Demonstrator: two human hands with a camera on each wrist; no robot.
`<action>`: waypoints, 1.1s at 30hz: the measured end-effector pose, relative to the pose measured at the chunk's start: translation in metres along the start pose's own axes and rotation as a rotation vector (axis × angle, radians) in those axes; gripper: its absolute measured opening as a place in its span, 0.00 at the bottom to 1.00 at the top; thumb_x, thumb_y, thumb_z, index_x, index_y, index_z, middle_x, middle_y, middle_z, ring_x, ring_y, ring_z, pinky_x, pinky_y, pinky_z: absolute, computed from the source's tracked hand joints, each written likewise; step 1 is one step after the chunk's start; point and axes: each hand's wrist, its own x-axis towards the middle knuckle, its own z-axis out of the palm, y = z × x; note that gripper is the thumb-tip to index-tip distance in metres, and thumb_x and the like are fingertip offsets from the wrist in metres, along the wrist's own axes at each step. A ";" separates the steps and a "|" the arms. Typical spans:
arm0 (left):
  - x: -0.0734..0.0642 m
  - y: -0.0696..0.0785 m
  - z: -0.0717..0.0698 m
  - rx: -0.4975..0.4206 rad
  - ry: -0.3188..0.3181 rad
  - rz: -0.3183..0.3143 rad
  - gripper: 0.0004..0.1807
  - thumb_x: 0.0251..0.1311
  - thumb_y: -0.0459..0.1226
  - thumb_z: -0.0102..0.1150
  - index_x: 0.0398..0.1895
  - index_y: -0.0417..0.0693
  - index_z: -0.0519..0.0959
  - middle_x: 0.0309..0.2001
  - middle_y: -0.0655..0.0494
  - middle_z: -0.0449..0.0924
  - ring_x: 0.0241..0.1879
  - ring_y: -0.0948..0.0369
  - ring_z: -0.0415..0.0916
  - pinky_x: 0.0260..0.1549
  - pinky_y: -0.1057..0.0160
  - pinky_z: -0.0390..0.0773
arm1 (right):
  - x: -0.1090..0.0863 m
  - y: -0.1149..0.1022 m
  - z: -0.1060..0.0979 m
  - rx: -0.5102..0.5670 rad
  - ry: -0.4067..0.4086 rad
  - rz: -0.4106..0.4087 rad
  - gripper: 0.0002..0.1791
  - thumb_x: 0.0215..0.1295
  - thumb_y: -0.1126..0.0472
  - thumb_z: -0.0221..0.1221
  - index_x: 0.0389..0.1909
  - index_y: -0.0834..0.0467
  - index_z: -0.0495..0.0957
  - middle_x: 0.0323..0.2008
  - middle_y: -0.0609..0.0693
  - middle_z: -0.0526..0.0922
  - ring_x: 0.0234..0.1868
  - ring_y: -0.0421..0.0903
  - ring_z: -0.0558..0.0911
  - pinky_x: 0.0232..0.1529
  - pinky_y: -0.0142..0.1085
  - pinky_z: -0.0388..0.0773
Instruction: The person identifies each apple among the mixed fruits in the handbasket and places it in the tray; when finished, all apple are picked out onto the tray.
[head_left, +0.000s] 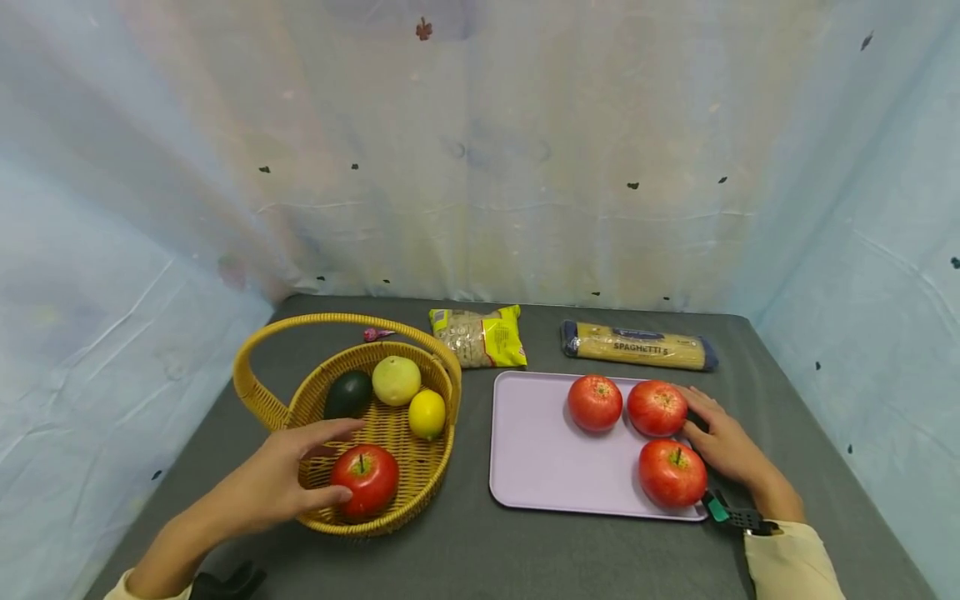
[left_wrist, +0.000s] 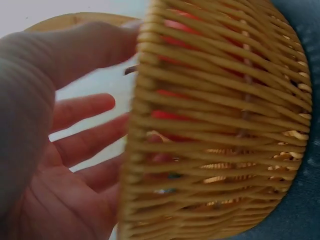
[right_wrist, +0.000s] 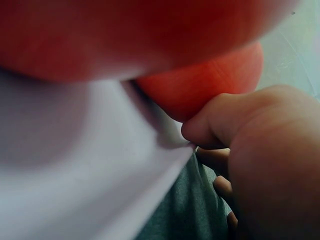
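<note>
My left hand (head_left: 281,475) reaches over the near-left rim of a yellow wicker basket (head_left: 442,492), its fingers spread apart around a red apple (head_left: 365,481) inside. The thumb overlaps the apple's near side in the head view. In the left wrist view the basket wall (left_wrist: 215,110) hides the fingertips, and red shows through the weave. My right hand (head_left: 731,446) rests at the right edge of a pale purple tray (head_left: 555,450), fingers loosely extended. Its thumb (right_wrist: 210,125) lies right at the tray's corner, against a red apple (head_left: 657,408). A nearer red apple (head_left: 672,473) sits beside the hand.
Also in the basket lie a dark green avocado (head_left: 348,394), a pale yellow-green round fruit (head_left: 396,381) and a lemon (head_left: 427,415). A third red apple (head_left: 595,403) is on the tray. Behind stand a yellow-and-clear bag (head_left: 480,337) and a spaghetti pack (head_left: 637,345).
</note>
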 end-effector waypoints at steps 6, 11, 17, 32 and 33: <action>0.005 -0.001 0.008 0.069 -0.069 0.002 0.42 0.64 0.55 0.79 0.76 0.45 0.76 0.68 0.46 0.83 0.59 0.53 0.86 0.54 0.55 0.89 | 0.001 -0.001 0.000 0.004 0.003 -0.005 0.32 0.78 0.62 0.61 0.80 0.63 0.69 0.78 0.75 0.67 0.81 0.80 0.55 0.72 0.83 0.54; 0.012 0.000 0.014 0.080 -0.115 0.010 0.43 0.62 0.57 0.79 0.75 0.47 0.77 0.66 0.54 0.84 0.60 0.55 0.85 0.53 0.61 0.87 | 0.000 -0.001 0.000 0.000 -0.002 0.005 0.32 0.79 0.62 0.59 0.80 0.64 0.68 0.78 0.75 0.66 0.82 0.81 0.54 0.71 0.84 0.53; 0.015 0.000 0.017 0.119 -0.143 0.000 0.47 0.58 0.57 0.82 0.77 0.48 0.75 0.67 0.54 0.83 0.61 0.54 0.84 0.53 0.59 0.87 | 0.001 0.000 -0.001 -0.005 -0.005 0.005 0.32 0.80 0.61 0.59 0.81 0.64 0.68 0.79 0.74 0.66 0.82 0.81 0.53 0.72 0.84 0.52; 0.011 0.002 0.016 0.047 -0.052 -0.119 0.48 0.53 0.57 0.86 0.76 0.53 0.76 0.66 0.56 0.84 0.58 0.57 0.84 0.51 0.60 0.87 | 0.000 0.000 0.000 0.005 -0.003 0.010 0.32 0.80 0.60 0.60 0.81 0.62 0.68 0.79 0.74 0.66 0.82 0.80 0.53 0.72 0.84 0.52; 0.011 0.002 0.017 0.037 -0.032 -0.113 0.48 0.53 0.56 0.86 0.76 0.55 0.76 0.66 0.56 0.84 0.58 0.58 0.84 0.51 0.61 0.87 | 0.000 0.000 0.000 0.002 -0.004 0.011 0.32 0.80 0.60 0.60 0.81 0.62 0.68 0.79 0.74 0.66 0.82 0.80 0.53 0.72 0.84 0.52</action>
